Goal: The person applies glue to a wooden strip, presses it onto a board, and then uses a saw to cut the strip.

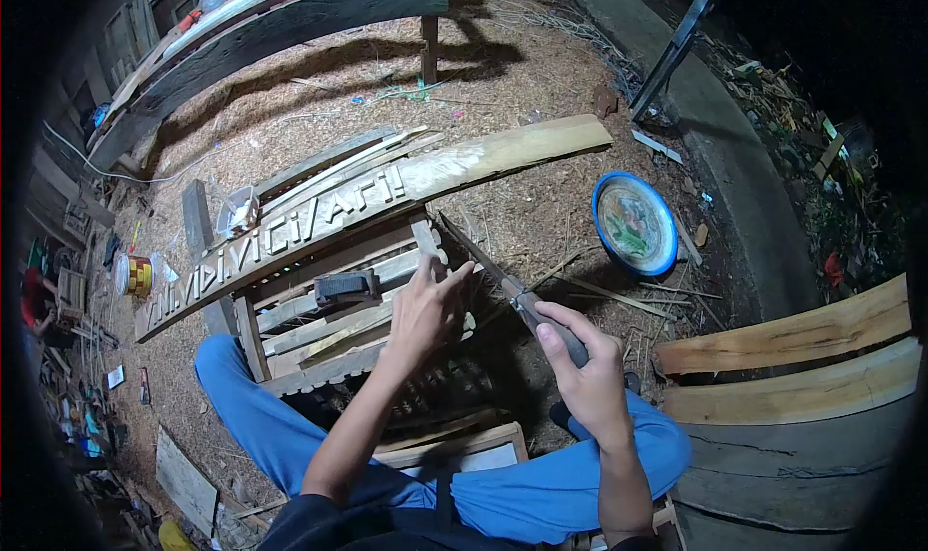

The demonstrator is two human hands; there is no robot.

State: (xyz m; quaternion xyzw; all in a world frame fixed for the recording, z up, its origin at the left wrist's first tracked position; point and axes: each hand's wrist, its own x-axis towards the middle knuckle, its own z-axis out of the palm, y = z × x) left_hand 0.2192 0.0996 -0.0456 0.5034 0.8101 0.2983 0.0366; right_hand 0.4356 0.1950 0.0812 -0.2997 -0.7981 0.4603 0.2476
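My right hand [585, 367] is wrapped round the dark handle of a long, narrow-bladed saw [498, 275], which looks like a folding pruning saw. Its blade points away, up and to the left. My left hand [425, 309] is beside the blade, above the right end of a slatted wooden crate [338, 333]. Its fingers are bent together, with a small pale bit at a fingertip; what they hold is too small to tell. A dark block-like tool [346, 287] lies on the slats. Behind it rests a long plank [493, 157] bearing raised wooden letters [280, 232].
A blue-rimmed round tray [633, 224] lies on the sawdust-covered ground to the right. Two boards [793, 333] lie at lower right. A clear plastic box [238, 211] stands behind the plank and a yellow bucket [135, 275] at left. A wooden bench [290, 29] spans the back.
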